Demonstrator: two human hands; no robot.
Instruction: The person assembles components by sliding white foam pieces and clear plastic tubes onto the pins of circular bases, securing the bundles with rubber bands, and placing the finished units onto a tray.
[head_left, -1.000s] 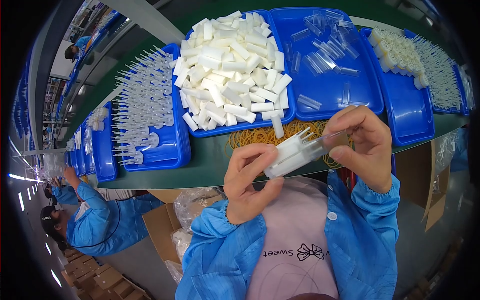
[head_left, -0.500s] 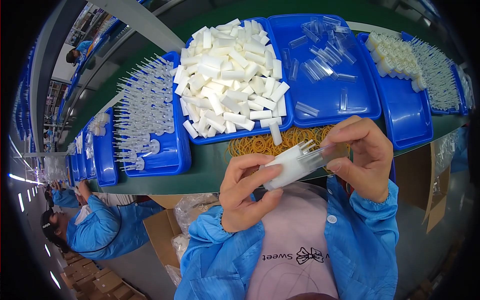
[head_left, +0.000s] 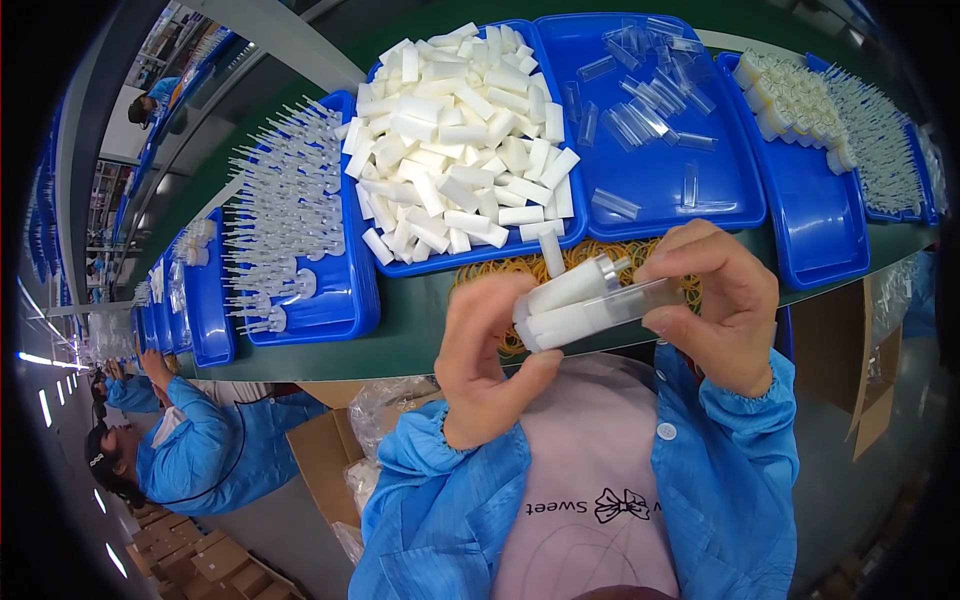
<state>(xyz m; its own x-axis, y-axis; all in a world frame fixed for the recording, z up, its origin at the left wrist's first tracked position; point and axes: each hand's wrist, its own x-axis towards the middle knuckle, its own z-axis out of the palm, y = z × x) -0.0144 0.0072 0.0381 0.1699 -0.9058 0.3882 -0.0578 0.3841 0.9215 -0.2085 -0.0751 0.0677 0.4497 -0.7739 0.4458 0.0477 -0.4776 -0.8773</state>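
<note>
Between both hands, just short of green surface (head_left: 330,345): clear plastic sleeve (head_left: 640,300) stuffed with white foam sticks (head_left: 565,300). Left hand (head_left: 490,365) clamped on sticks' end, right hand (head_left: 715,305) pinching sleeve. Risk: sticks slip out, land on yellow rubber bands (head_left: 490,275) beyond fingers.

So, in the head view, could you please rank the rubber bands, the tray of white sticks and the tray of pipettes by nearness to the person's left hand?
1. rubber bands, just above the left hand, on the green table.
2. tray of white sticks, farther back, centre.
3. tray of pipettes, off to the left.
</note>
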